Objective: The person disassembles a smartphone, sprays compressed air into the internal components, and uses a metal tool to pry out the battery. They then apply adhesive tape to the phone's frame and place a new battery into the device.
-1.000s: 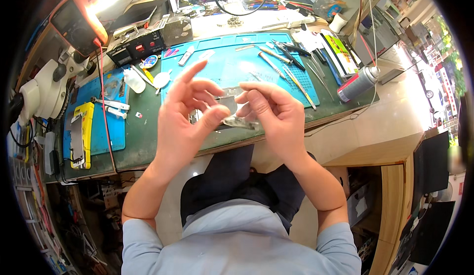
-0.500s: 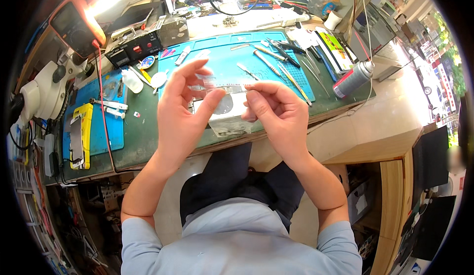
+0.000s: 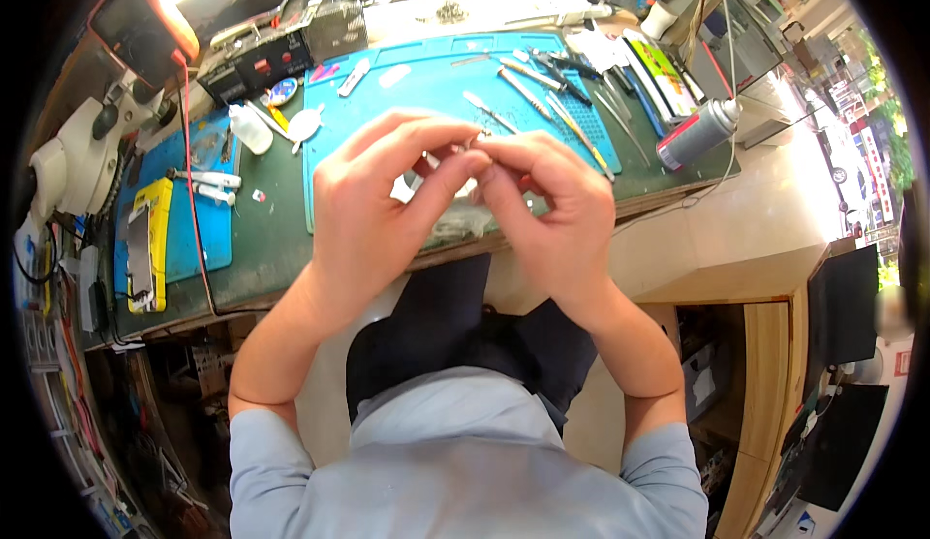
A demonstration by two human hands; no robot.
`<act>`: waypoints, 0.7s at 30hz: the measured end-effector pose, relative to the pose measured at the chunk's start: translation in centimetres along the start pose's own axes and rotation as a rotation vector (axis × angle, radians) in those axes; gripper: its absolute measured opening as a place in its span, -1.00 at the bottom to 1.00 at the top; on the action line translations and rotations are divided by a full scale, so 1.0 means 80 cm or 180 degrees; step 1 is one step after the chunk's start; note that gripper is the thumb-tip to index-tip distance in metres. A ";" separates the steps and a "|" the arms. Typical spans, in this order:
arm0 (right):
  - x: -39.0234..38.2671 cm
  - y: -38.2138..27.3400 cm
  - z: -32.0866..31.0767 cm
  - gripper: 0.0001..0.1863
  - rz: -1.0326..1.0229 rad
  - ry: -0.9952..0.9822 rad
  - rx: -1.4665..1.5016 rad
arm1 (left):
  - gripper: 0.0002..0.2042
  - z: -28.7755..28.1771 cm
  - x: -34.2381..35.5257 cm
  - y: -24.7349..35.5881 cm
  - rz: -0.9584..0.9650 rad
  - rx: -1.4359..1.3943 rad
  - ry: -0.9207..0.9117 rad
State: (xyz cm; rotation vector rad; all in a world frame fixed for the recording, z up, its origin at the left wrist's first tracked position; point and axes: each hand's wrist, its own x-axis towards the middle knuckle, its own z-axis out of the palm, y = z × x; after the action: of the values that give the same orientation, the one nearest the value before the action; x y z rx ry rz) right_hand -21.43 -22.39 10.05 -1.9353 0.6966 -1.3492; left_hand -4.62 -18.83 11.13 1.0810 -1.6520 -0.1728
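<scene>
Both hands are raised over the near edge of the workbench, thumbs and fingertips together. My left hand (image 3: 373,190) is closed in a pinch on the top edge of a clear plastic bag (image 3: 459,223). Pinching the same edge right beside it is my right hand (image 3: 552,200). Below the fingers the bag hangs down, crinkled and see-through. Most of it is hidden behind the hands, so its contents cannot be made out. Behind the hands lies a blue work mat (image 3: 417,98).
Tweezers, brushes and pliers (image 3: 557,79) lie on the mat's right side. A spray can (image 3: 697,135) lies at the bench's right edge. To the left are a white squeeze bottle (image 3: 251,129), a yellow-framed phone part (image 3: 149,248), a red cable (image 3: 193,190) and a white microscope (image 3: 82,156).
My left hand, earlier with its fingers spread, has closed and come in to meet the right at the bag's edge. The bag is now more hidden. The view has shifted slightly.
</scene>
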 end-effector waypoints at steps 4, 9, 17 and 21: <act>-0.001 0.001 -0.006 -0.82 -0.0001 -0.0087 -0.0044 | -0.80 0.001 0.004 0.007 -0.0076 -0.0007 -0.0193; 0.002 -0.007 -0.003 -0.78 0.0713 -0.0035 0.0689 | -0.84 0.003 0.009 0.001 -0.0129 0.0034 -0.0056; 0.002 -0.016 -0.004 -0.74 0.1116 0.0015 0.1123 | -0.90 0.009 0.008 -0.005 -0.0588 -0.0351 0.0007; 0.000 -0.010 -0.007 -0.75 0.1209 -0.0044 0.1107 | -0.88 0.005 0.012 -0.001 -0.0315 -0.0201 -0.0204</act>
State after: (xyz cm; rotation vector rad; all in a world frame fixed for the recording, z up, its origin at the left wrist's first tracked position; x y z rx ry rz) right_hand -21.94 -21.99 10.82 -1.4511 0.7250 -1.1313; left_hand -4.89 -19.74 11.61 1.1199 -1.6397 -0.3250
